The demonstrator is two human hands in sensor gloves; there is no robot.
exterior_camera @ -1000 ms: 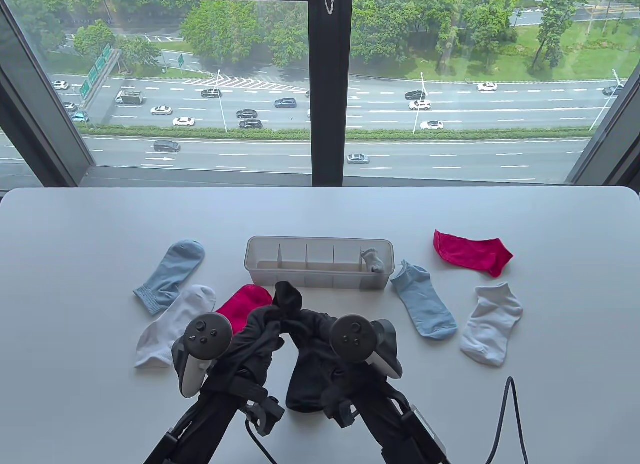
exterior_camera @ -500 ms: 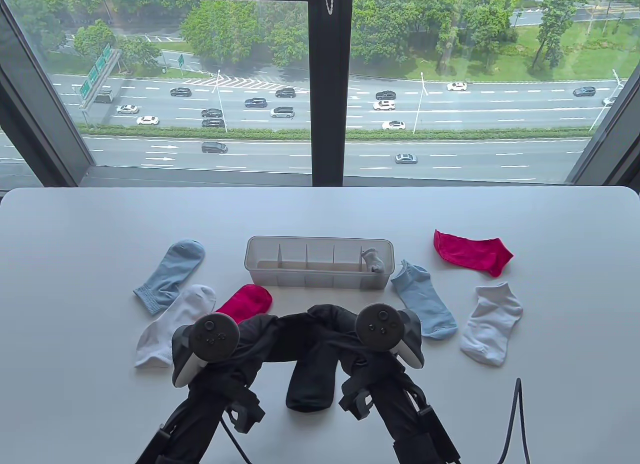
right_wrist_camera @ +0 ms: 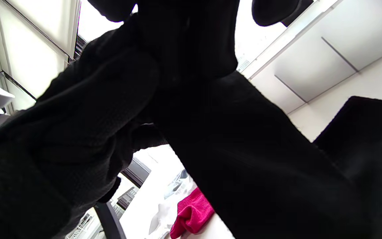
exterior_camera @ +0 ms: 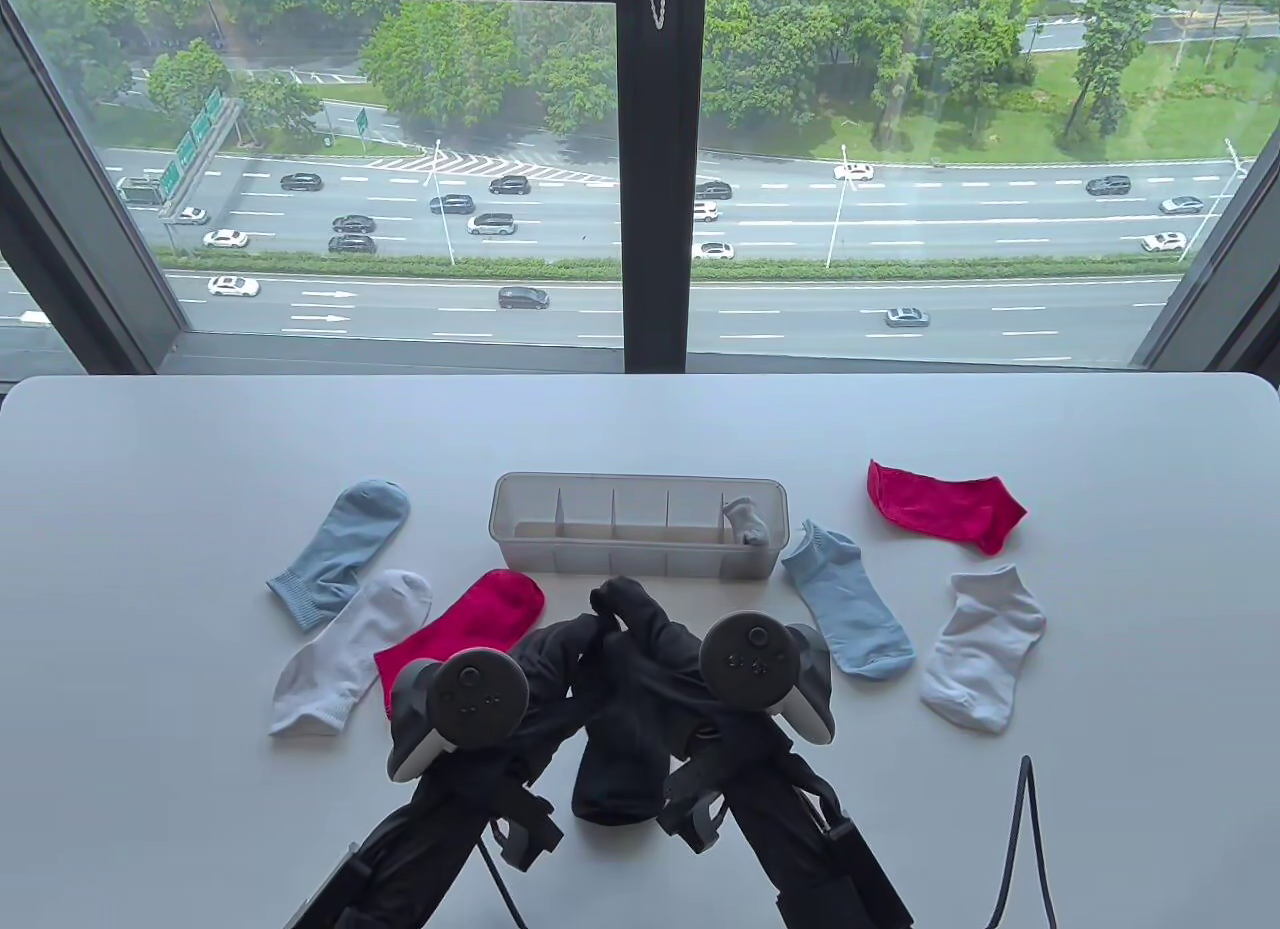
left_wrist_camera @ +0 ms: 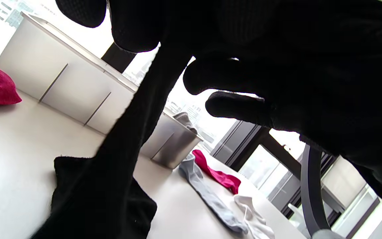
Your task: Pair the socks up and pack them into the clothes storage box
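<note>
Now, in the table view, a black sock [exterior_camera: 620, 759] is held up between the left hand [exterior_camera: 545, 659] and the right hand [exterior_camera: 665, 659], just in front of the storage box [exterior_camera: 640, 564]. Its top is bunched where the hands meet, and its lower part lies on the counter [exterior_camera: 150, 529]. A small grey sock bundle [exterior_camera: 748, 521] is seen in the box's far right slot; the other slots look bare. Two blue, two white and two red socks are spread flat on both sides of the box.

In the left wrist view, the sock's top is pinched by the left hand's grip, while two fingers [left_wrist_camera: 230, 106] are stuck out loose.

In the right wrist view, black cloth is held by the right hand's grip, but glove and sock are hard to tell apart.

The black socks seem to be getting rolled or folded together. Next, the bundle should be made small and tight, then put into an empty slot.
</note>
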